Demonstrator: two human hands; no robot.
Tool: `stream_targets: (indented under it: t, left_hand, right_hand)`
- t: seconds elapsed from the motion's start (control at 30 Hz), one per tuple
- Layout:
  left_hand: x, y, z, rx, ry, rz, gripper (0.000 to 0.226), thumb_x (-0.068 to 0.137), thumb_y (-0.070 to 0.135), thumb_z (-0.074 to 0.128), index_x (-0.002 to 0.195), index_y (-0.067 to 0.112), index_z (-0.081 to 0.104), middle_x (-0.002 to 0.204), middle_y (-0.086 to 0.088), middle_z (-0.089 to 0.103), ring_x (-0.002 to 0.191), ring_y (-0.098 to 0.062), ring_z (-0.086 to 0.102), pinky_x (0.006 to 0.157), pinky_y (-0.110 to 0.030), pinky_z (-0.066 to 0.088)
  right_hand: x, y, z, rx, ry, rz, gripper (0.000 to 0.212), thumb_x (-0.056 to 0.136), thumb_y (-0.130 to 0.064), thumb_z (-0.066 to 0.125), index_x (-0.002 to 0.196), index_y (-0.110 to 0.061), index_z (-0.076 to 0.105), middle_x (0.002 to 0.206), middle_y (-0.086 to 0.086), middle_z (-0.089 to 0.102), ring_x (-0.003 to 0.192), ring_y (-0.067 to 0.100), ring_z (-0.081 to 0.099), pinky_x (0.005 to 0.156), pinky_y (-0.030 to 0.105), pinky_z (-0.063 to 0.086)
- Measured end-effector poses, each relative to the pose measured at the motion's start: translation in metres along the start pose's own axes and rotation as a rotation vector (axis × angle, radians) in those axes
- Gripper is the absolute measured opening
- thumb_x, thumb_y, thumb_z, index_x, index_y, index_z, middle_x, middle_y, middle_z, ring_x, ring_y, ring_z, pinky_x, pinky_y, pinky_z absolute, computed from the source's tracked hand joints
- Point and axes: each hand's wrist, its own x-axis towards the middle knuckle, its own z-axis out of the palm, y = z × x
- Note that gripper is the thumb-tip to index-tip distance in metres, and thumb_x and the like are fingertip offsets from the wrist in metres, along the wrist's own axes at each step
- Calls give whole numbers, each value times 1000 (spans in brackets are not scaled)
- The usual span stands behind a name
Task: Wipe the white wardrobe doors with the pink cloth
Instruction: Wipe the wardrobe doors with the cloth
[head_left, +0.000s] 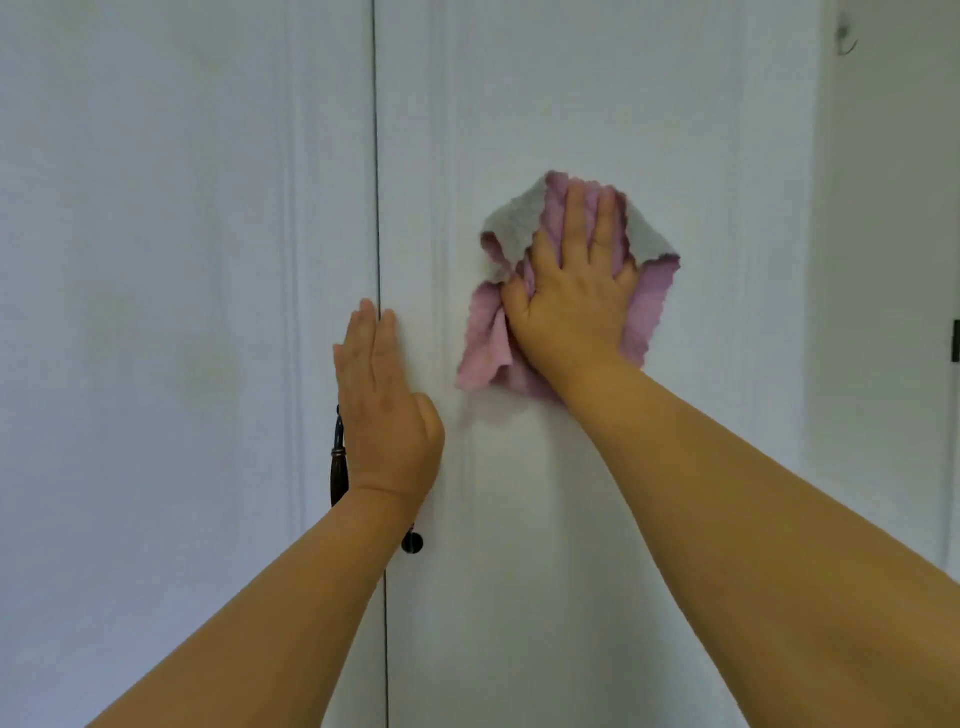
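The pink cloth (644, 312) lay flat against the right wardrobe door (701, 130), about mid-panel, crumpled, with its grey reverse folded over at the upper corners. Your right hand (571, 291) pressed it to the panel, fingers straight and close together, palm on the fabric. Your left hand (384, 405) rested flat on the seam (376, 156) between the doors, fingers straight and together, holding nothing.

Risks, as judged: the cloth was bunched, so only part of it met the surface; a stroke could leave streaks or let a loose flap at the lower left drag free. With no fingers curled round it, the cloth could slip from under your palm on a fast pass. Pressure on the right door might spring it if your left hand lifted.

The left wardrobe door (156, 312) looked untouched; I could not tell whether it was clean. A dark handle (338, 467) and a dark round fitting (413, 543) sat partly behind your left wrist, in the path of any lower sweep near the seam. A hook (847, 41) hung on the wall at upper right.
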Motion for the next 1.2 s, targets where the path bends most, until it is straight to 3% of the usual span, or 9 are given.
stream_targets:
  t: [0.17, 0.3, 0.37, 0.47, 0.57, 0.67, 0.77, 0.93, 1.2]
  left_hand:
    - [1, -5, 2, -62, 30, 40, 67, 82, -14, 33, 149, -6, 33, 158, -22, 30, 149, -32, 23, 126, -40, 9]
    - [3, -4, 1, -93, -11, 38, 55, 100, 17, 36, 150, -6, 30, 158, -21, 29, 149, -30, 22, 125, -45, 12]
    - [3, 0, -1, -99, -37, 38, 57, 101, 22, 34, 151, -6, 29, 159, -21, 28, 150, -31, 22, 126, -37, 6]
    - [3, 1, -4, -63, -82, 58, 57, 98, 15, 28, 151, -5, 29, 159, -19, 27, 150, -31, 23, 125, -28, 0]
    - [2, 0, -4, 36, -87, 91, 56, 92, -10, 35, 148, -4, 38, 156, -21, 34, 148, -32, 28, 124, -25, -4]
    - [2, 0, -2, 72, -87, 103, 49, 97, -2, 37, 146, -2, 42, 156, -20, 36, 147, -31, 29, 124, -24, -4]
    - [2, -2, 1, 84, -75, 110, 49, 101, 17, 29, 144, -2, 45, 155, -20, 38, 146, -31, 31, 125, -29, 0]
    - [3, -5, 4, 106, -52, 118, 50, 95, -1, 36, 144, -2, 45, 154, -20, 39, 146, -32, 32, 125, -43, 9]
    - [-2, -8, 6, 122, -30, 139, 57, 89, -11, 34, 145, -3, 44, 154, -21, 39, 146, -33, 33, 124, -42, 8]
  right_hand:
    - [10, -48, 11, 22, 24, -37, 71, 99, -50, 33, 162, -25, 11, 169, 8, 1, 155, 31, -5, 119, 59, 8]
    - [-42, -48, 22, 43, 25, -115, 72, 100, -45, 36, 162, -18, 8, 169, 7, 2, 155, 29, -4, 119, 55, 14]
    - [-85, -44, 29, 37, -21, -166, 75, 99, -41, 40, 162, -16, 7, 169, 6, 1, 155, 27, -7, 119, 53, 13]
    - [-143, -32, 41, 35, -36, -270, 76, 95, -37, 50, 160, -13, 20, 168, 6, 12, 156, 24, 2, 121, 45, 7]
    - [-163, -22, 44, 65, -14, -334, 74, 93, -35, 57, 157, -12, 29, 166, 6, 22, 155, 23, 12, 112, 49, 27]
    - [-141, -23, 36, 108, -32, -342, 77, 89, -35, 58, 157, -13, 30, 165, 5, 24, 154, 23, 16, 100, 52, 39]
    - [-110, -35, 30, 139, -25, -274, 75, 90, -36, 52, 157, -12, 28, 165, 7, 25, 154, 24, 17, 105, 61, 33]
    - [-131, -40, 38, 159, -27, -238, 70, 93, -33, 45, 157, -10, 28, 165, 7, 23, 154, 23, 15, 109, 55, 30]
    - [-184, 22, 39, 86, -39, -683, 65, 92, -42, 51, 152, -20, 44, 161, 5, 34, 152, 24, 24, 93, 46, 39]
